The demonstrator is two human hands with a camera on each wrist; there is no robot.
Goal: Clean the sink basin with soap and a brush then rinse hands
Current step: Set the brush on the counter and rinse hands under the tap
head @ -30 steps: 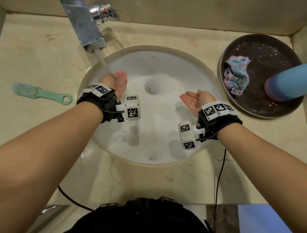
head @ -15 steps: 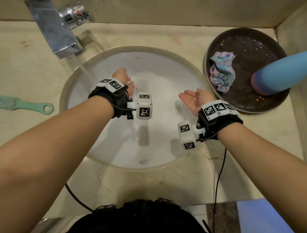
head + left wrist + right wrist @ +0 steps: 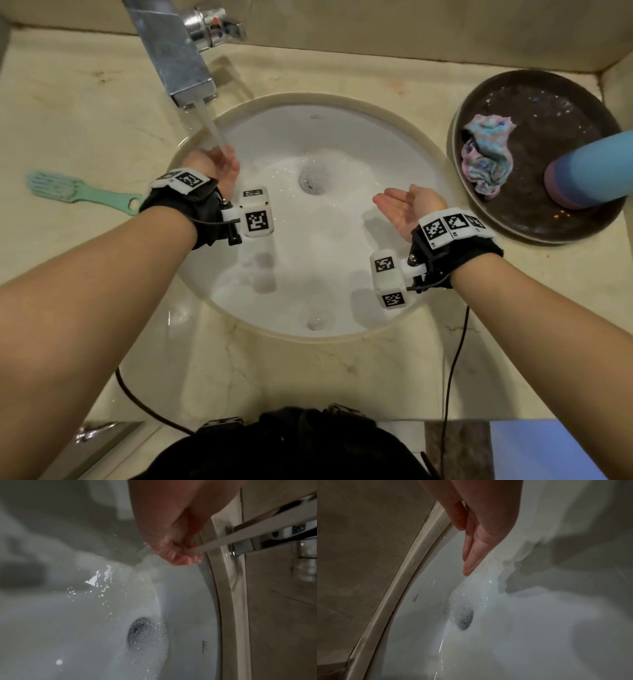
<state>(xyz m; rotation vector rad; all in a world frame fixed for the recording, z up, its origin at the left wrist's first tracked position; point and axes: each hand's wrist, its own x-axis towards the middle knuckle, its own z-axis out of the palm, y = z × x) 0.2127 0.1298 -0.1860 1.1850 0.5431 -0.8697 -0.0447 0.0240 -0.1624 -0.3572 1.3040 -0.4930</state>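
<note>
Over the sink [image 3: 404, 144], the cupped left hand [image 3: 219, 164] is catching tap water [image 3: 212, 126], empty right hand [image 3: 402, 205] waiting relaxed; wet skin likely slippery.

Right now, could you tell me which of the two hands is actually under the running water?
The left hand: the tap's stream lands on its fingers. The right hand is held open, palm up, off to the side, away from the stream.

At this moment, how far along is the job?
Scrubbing looks done: the brush lies on the counter, foam around the drain. In hand: the left hand under the tap's stream. Left: the open right hand waits outside the stream.
</note>
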